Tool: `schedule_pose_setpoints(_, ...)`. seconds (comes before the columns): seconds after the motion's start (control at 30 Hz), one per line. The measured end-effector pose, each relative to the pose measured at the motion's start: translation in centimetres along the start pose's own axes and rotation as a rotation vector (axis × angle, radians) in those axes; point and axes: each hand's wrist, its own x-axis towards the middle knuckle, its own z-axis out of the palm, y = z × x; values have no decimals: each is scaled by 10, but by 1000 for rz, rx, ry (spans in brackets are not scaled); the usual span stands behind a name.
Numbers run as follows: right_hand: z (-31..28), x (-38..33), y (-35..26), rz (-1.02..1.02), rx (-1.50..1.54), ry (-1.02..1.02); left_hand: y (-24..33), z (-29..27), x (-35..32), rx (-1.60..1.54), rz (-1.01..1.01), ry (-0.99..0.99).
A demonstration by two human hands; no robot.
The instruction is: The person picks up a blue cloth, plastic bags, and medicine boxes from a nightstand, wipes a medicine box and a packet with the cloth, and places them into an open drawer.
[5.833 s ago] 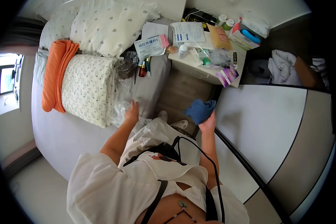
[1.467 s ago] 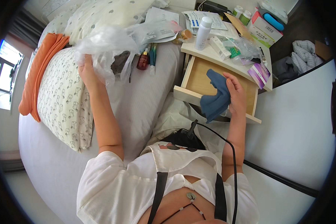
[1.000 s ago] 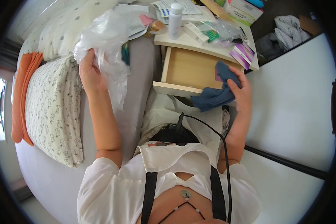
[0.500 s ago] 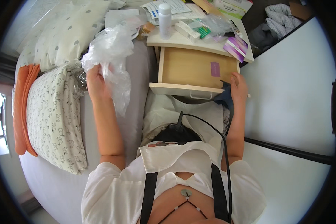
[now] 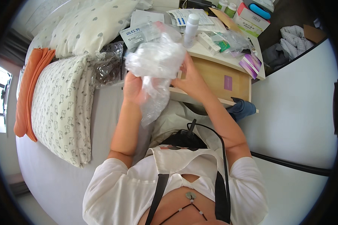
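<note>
A crumpled clear plastic bag (image 5: 154, 60) is held up between my hands, its loose end hanging down over the bed's edge. My left hand (image 5: 133, 88) is closed on its left side, with some fingers hidden behind the plastic. At its right side, my right hand (image 5: 189, 80) has thumb and fingers curled against the film. Behind the right forearm, the pale wooden drawer (image 5: 210, 75) is pulled out, with a small purple card (image 5: 228, 83) lying inside. A dark blue cloth (image 5: 242, 109) hangs at the drawer's front right corner.
On the white nightstand top (image 5: 199, 50) stand a white spray bottle (image 5: 191, 30), a small white box (image 5: 209, 43) and a purple packet (image 5: 250, 65). To the left lie a folded patterned quilt (image 5: 62, 108), an orange cloth (image 5: 30, 93) and a dark item in clear plastic (image 5: 108, 65).
My right hand has left the drawer's right side and come over to the plastic bag. My left hand has brought the bag rightward. The view has shifted slightly.
</note>
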Motion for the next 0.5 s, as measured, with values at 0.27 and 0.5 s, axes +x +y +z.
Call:
schedule_pose_setpoints(0.27, -46, -13, -4, 139, 189, 237, 24, 8, 0, 103, 164, -53)
schedule_pose_setpoints(0.5, -117, -39, -16, 245, 112, 456, 36, 6, 6, 542, 320, 385)
